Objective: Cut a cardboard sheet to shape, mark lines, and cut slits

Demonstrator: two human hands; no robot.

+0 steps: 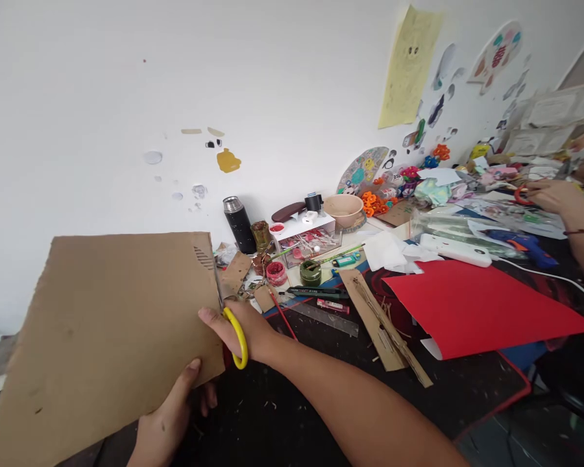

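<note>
Left hand [168, 412]: nearest us, pinching the cardboard sheet's [111, 324] lower edge, thumb on its face.
Right hand [255, 329]: gripping yellow-handled scissors [244, 344], right at the sheet's right edge.
Blades: pointing away, along that edge.
Cardboard: left of the scissors, tilted up; longer axis, can't call it.

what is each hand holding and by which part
The left hand holds the cardboard by its lower edge, near the right corner; the right hand holds scissors by the yellow handle.
</note>
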